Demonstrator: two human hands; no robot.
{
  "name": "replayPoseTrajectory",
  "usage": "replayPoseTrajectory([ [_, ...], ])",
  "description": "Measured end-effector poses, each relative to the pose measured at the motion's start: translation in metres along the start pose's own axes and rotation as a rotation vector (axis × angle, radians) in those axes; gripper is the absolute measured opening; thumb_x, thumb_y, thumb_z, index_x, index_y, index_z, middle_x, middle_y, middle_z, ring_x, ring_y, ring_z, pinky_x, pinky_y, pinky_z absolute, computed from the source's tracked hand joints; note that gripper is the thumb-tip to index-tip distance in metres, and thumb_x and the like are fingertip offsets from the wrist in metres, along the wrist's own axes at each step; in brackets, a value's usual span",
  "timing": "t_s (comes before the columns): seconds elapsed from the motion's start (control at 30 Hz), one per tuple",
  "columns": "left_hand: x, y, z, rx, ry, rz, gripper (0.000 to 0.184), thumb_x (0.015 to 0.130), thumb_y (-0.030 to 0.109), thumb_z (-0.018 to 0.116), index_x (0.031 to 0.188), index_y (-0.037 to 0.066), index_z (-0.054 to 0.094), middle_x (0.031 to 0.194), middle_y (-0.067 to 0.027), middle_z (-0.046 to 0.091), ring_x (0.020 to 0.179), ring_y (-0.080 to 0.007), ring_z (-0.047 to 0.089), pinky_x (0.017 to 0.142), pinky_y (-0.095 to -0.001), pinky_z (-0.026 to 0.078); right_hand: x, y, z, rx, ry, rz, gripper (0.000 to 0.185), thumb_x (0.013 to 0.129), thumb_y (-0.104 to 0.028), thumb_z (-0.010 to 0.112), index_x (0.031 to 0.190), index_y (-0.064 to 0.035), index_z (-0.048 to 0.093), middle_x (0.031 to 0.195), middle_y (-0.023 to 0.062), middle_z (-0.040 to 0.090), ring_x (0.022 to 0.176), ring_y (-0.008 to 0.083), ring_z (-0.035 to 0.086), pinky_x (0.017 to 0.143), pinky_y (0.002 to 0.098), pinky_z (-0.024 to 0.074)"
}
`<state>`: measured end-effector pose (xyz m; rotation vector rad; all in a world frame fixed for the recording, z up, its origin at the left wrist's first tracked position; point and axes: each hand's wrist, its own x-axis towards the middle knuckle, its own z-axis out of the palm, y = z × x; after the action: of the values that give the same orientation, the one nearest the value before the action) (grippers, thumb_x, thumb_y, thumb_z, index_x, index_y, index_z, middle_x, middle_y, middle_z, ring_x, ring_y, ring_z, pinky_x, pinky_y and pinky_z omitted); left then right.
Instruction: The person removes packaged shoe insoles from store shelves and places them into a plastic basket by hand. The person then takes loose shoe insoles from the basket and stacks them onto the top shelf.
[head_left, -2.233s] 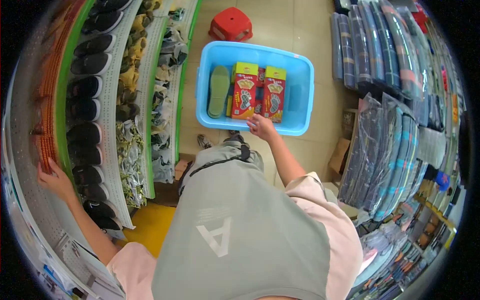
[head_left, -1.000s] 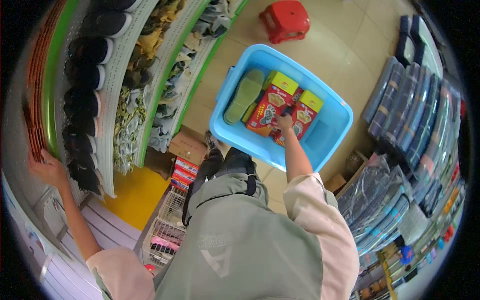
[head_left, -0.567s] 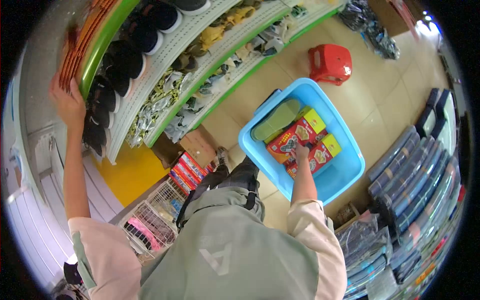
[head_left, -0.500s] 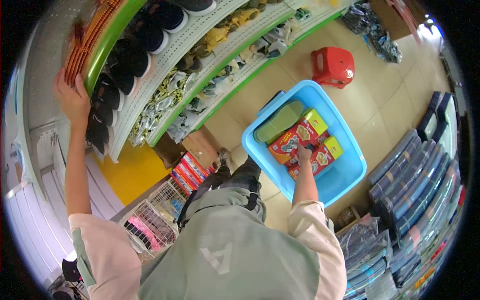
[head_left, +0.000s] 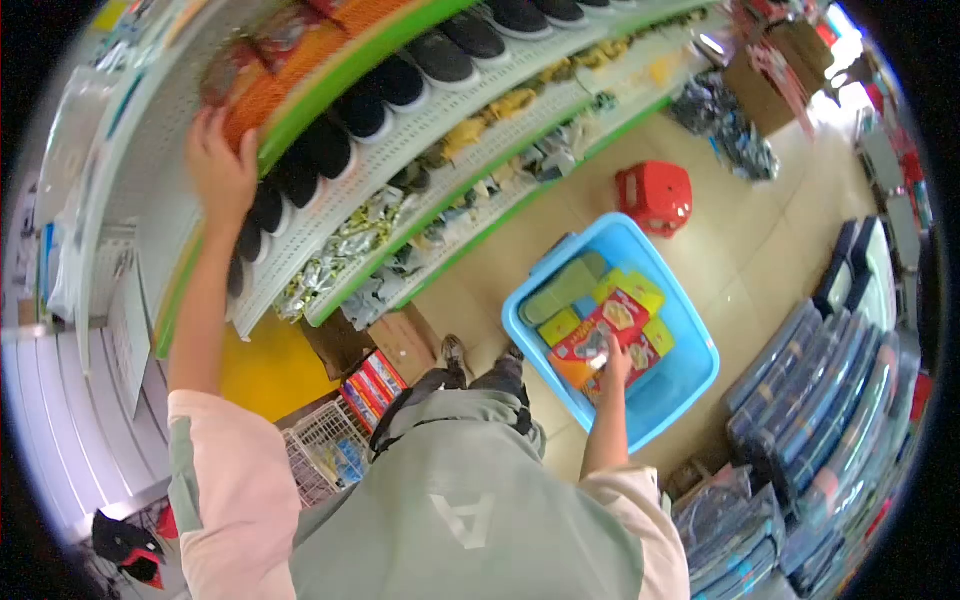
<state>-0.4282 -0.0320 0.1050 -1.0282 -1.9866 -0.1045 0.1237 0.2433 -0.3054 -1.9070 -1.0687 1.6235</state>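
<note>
My left hand (head_left: 222, 170) is up at the shelf on the left. Its thumb and fingers are around the near end of a row of orange packs (head_left: 290, 85), just behind the shelf's green edge strip (head_left: 350, 75). Low on the right, my right hand (head_left: 617, 366) reaches into a blue plastic tub (head_left: 690, 330) on the floor. Its fingers are closed on a red and yellow box (head_left: 622, 312), which lies tilted over other boxes. A pale green slipper-shaped item (head_left: 565, 290) lies beside them in the tub.
Dark shoes with white soles (head_left: 360, 110) line the shelf below the packs. A red stool (head_left: 655, 197) stands beyond the tub. Rolled, plastic-wrapped goods (head_left: 800, 400) are stacked at right. A wire basket (head_left: 325, 450) and a cardboard box (head_left: 402, 345) sit near my feet.
The view has swung, showing more of the orange row. My left hand stays at its end. In the tub, the red and yellow box has shifted and tilted with my right hand on it.
</note>
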Motion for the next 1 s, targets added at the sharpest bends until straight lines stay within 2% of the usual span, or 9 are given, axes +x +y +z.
replayPoseTrajectory([
  [0.17, -0.014, 0.035, -0.029, -0.298, 0.065, -0.054, 0.043, 0.085, 0.017, 0.067, 0.122, 0.002, 0.053, 0.132, -0.0213, 0.048, 0.125, -0.0387, 0.044, 0.105, -0.0464, 0.034, -0.061, -0.036, -0.025, 0.325, -0.138, -0.197, 0.035, 0.084, -0.017, 0.068, 0.114, -0.0018, 0.06, 0.102, 0.0058, 0.064, 0.084, 0.0156, 0.064, 0.071, 0.029, 0.0514],
  [0.27, -0.046, 0.084, -0.045, -0.826, -0.046, -0.134, 0.02, 0.086, 0.008, 0.064, 0.103, 0.0, 0.059, 0.109, -0.0186, 0.058, 0.102, -0.036, 0.056, 0.092, -0.0407, 0.044, -0.132, -0.093, -0.02, 0.492, -0.273, -0.129, 0.032, 0.084, -0.013, 0.065, 0.112, -0.0016, 0.055, 0.102, 0.0085, 0.063, 0.087, 0.0193, 0.066, 0.073, 0.0324, 0.0554],
  [0.33, -0.076, 0.127, -0.064, -1.359, -0.487, -0.393, 0.019, 0.089, 0.011, 0.062, 0.105, 0.002, 0.058, 0.112, -0.0126, 0.057, 0.102, -0.0249, 0.057, 0.09, -0.0362, 0.046, -0.179, -0.125, -0.001, 0.54, -0.332, -0.136, 0.035, 0.083, -0.012, 0.065, 0.114, -0.0012, 0.053, 0.101, 0.0093, 0.062, 0.086, 0.0202, 0.066, 0.072, 0.0328, 0.0562],
  [0.43, -0.105, 0.166, -0.086, -1.599, -0.816, -0.31, 0.056, 0.088, 0.016, 0.068, 0.135, 0.004, 0.04, 0.124, -0.0137, 0.052, 0.111, -0.0216, 0.054, 0.092, -0.0331, 0.047, -0.232, -0.152, 0.036, 0.515, -0.358, -0.157, 0.043, 0.081, -0.011, 0.068, 0.117, 0.0, 0.049, 0.104, 0.01, 0.061, 0.087, 0.0213, 0.065, 0.072, 0.0325, 0.0561],
  [0.53, -0.109, 0.173, -0.114, -2.019, -1.026, -0.459, 0.081, 0.083, 0.017, 0.074, 0.146, 0.004, 0.024, 0.132, -0.016, 0.047, 0.116, -0.0238, 0.052, 0.096, -0.0346, 0.045, -0.277, -0.165, 0.086, 0.495, -0.455, -0.233, 0.044, 0.08, -0.01, 0.067, 0.119, 0.0013, 0.05, 0.105, 0.0111, 0.062, 0.088, 0.0203, 0.065, 0.077, 0.0326, 0.054],
  [0.63, -0.111, 0.156, -0.121, -1.84, -0.748, -0.435, 0.09, 0.079, 0.015, 0.078, 0.147, 0.005, 0.02, 0.139, -0.0184, 0.04, 0.121, -0.0229, 0.049, 0.099, -0.0366, 0.044, -0.331, -0.191, 0.131, 0.381, -0.644, -0.337, 0.043, 0.081, -0.01, 0.07, 0.119, 0.0036, 0.054, 0.11, 0.0106, 0.062, 0.097, 0.0166, 0.061, 0.084, 0.0306, 0.0493],
  [0.8, -0.106, 0.074, -0.135, -1.81, -0.664, -0.706, 0.084, 0.078, 0.009, 0.078, 0.145, 0.004, 0.025, 0.121, -0.016, 0.059, 0.104, -0.0179, 0.061, 0.087, -0.0322, 0.051, -0.365, -0.2, 0.177, 0.308, -1.011, -0.532, 0.048, 0.091, -0.03, 0.065, 0.123, 0.0041, 0.054, 0.116, 0.0104, 0.063, 0.101, 0.0186, 0.062, 0.087, 0.032, 0.0484],
  [0.9, -0.105, 0.025, -0.147, -1.825, -0.711, -0.928, 0.081, 0.08, 0.008, 0.075, 0.144, 0.004, 0.026, 0.122, -0.0148, 0.058, 0.106, -0.0177, 0.06, 0.089, -0.0328, 0.05, -0.386, -0.208, 0.19, 0.266, -1.152, -0.565, 0.052, 0.093, -0.035, 0.061, 0.126, 0.004, 0.053, 0.122, 0.0134, 0.062, 0.106, 0.022, 0.062, 0.089, 0.0339, 0.0485],
  [1.0, -0.106, -0.016, -0.16, -1.751, -0.503, -0.987, 0.078, 0.08, 0.014, 0.073, 0.144, 0.003, 0.029, 0.124, -0.0146, 0.057, 0.108, -0.0195, 0.059, 0.094, -0.0329, 0.047, -0.38, -0.195, 0.188, 0.19, -1.152, -0.524, 0.043, 0.097, -0.026, 0.056, 0.127, 0.0044, 0.051, 0.126, 0.0178, 0.059, 0.107, 0.0252, 0.063, 0.087, 0.0335, 0.0499],
])
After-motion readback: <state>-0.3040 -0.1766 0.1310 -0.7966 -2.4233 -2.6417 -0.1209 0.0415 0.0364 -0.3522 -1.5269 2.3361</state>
